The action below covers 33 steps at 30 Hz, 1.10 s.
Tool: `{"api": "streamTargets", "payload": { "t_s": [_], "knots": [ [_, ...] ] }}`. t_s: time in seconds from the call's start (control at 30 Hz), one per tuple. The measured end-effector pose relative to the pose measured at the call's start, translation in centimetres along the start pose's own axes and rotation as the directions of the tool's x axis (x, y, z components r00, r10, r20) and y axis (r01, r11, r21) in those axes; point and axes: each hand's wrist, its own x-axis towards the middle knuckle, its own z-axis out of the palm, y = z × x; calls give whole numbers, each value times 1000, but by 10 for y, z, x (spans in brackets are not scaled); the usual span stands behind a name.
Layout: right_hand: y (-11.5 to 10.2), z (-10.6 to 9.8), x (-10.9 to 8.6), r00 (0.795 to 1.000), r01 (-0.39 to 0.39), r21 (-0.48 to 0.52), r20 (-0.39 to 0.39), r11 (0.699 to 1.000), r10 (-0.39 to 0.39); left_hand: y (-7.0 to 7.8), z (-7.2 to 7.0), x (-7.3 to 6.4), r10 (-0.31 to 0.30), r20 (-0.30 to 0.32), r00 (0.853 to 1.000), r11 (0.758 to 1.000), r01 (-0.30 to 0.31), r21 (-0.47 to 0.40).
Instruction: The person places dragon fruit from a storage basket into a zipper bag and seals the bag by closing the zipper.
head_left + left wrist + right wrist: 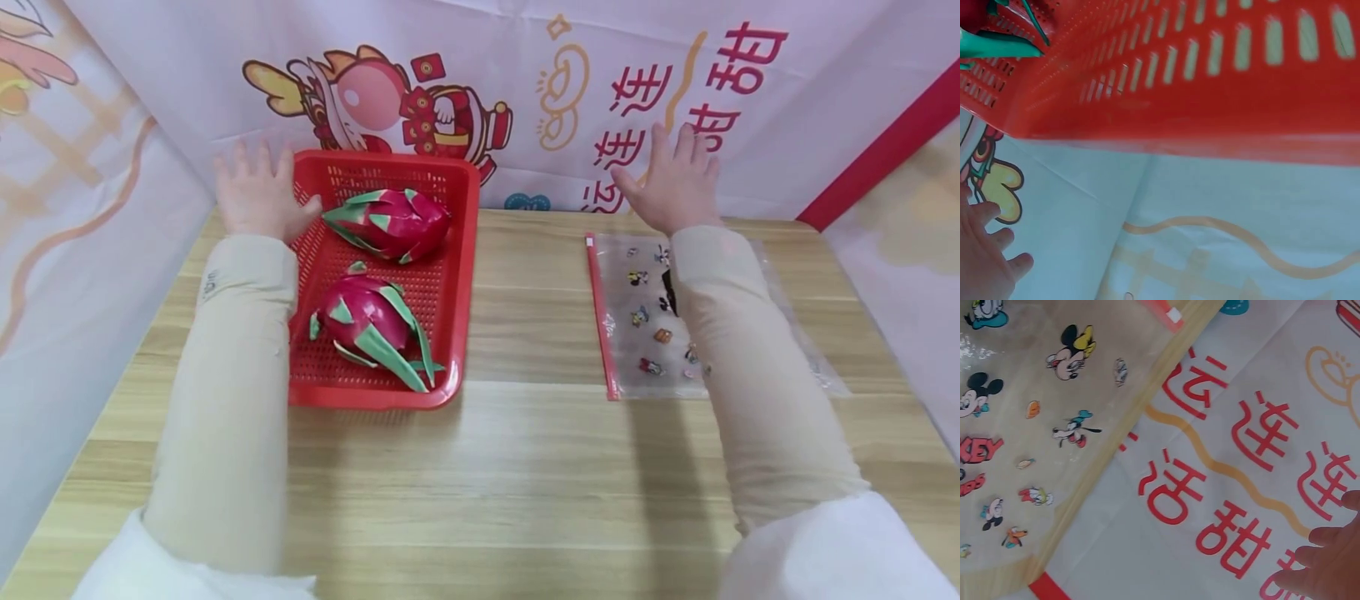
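Observation:
My left hand (258,192) is held with spread fingers over the far left corner of a red plastic basket (463,275); whether it touches the rim I cannot tell. Two dragon fruits lie in the basket: one (405,225) toward the back, and another (367,312) nearer me with long green scales. On the right, my right hand (675,183) is raised past the back edge of a clear zip bag (637,333), fingers apart and holding nothing. The bag lies flat, with a red slider strip on its left side and cartoon prints. My right forearm covers part of it.
The wooden table (525,467) carries the basket on the left and the bag on the right. A white printed cloth (525,83) stands up behind the table's back edge, with more cloth (97,250) along the left side. A red strip (885,150) runs down the right corner.

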Motion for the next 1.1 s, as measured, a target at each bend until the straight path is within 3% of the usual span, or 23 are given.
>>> {"api": "streamTargets", "payload": {
  "t_s": [0.23, 0.37, 0.67, 0.87, 1.1],
  "knots": [
    [-1, 2, -1, 999, 36, 34, 5, 999, -36, -20, 6, -9, 23, -59, 998, 998, -26, -61],
    [0, 9, -2, 998, 64, 30, 7, 998, -64, -33, 12, -14, 35, -61, 998, 997, -39, -68],
    [10, 27, -7, 993, 12, 87, 115, 996, -22, -48, 21, -18, 3, 2, 1000, 999, -3, -34],
    [15, 39, -9, 988, -23, 108, 152, 994, 7, -52, 26, -21, -11, 39, 999, 1000, 12, -22],
    [19, 52, -12, 989, -7, 136, 144, 991, -13, -57, 34, -26, -44, 71, 997, 997, 48, -62]
  ]
}}
